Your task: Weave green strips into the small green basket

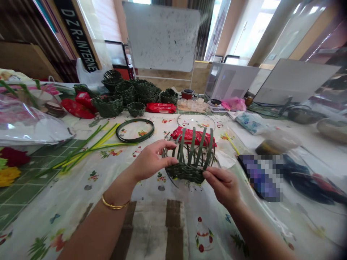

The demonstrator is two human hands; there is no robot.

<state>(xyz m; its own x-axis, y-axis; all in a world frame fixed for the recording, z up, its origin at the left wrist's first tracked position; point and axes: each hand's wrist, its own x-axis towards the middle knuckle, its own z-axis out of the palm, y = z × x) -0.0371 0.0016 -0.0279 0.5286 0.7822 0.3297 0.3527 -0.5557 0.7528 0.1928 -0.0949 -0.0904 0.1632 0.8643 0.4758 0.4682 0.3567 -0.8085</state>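
Note:
A partly woven dark green basket [187, 172] is held in front of me above the table. Its lower part is tightly woven, and flat strips [193, 146] stand up from it, unwoven. My left hand [153, 159] grips the basket's left side, thumb at the woven edge and forefinger by the upright strips. On the right, my right hand [222, 184] pinches the woven edge between thumb and fingers. Whether a weaving strand lies in that pinch cannot be made out. A red packet [177, 133] lies behind the basket, partly hidden by the strips.
Finished green baskets [145, 92] are piled at the back. A coil of green strip [118, 133] and loose green and yellow strips [89, 151] lie left. A phone [249, 173] lies right. A second red packet [161, 108] sits before the baskets.

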